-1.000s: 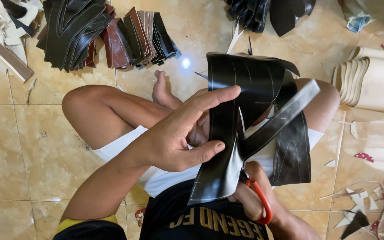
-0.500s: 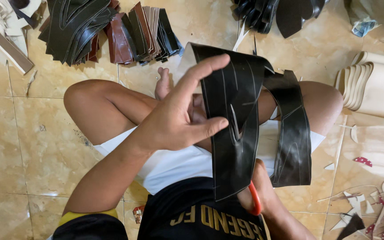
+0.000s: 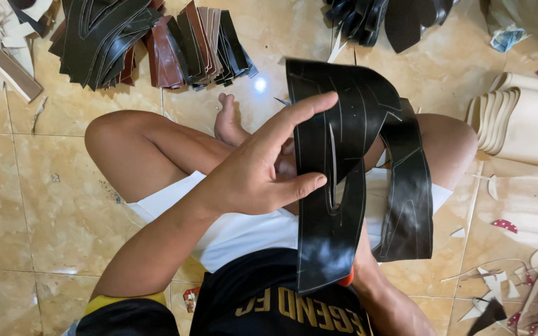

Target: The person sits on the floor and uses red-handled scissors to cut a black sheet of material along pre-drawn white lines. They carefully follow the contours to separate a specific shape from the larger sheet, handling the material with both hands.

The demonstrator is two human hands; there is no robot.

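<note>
Black sheet (image 3: 344,186), marked with cut lines, is pinched upright by the left hand (image 3: 250,177); the right hand's grip is hidden behind it, an orange handle (image 3: 345,280) showing.

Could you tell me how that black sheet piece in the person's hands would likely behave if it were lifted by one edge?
The black sheet piece would probably flop: its cut strip already curves and hangs below the left hand. It seems light, since the fingers steady it with a loose pinch. The glossy surface might be somewhat slippery. The right hand is mostly hidden behind it.
</note>
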